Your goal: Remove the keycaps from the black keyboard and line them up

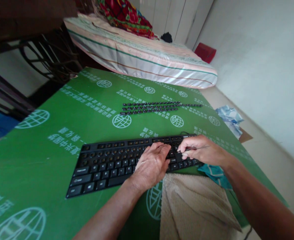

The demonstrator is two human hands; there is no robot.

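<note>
A black keyboard (104, 163) lies on a green printed board (69, 110), with several keycaps gone from its upper rows. My left hand (152, 165) rests flat on the keys near the keyboard's middle, fingers together and curled down onto them. My right hand (202, 151) is at the keyboard's right part, pinched round a thin metal tool (197, 148) whose tip points at the keys. Rows of removed black keycaps (152, 107) lie lined up farther back on the board.
A beige towel (192, 206) lies at the board's near edge with a teal cloth (215, 173) under my right wrist. A striped mattress (142, 56) with a red blanket sits behind. Crumpled cloth (230, 116) lies on the floor at right.
</note>
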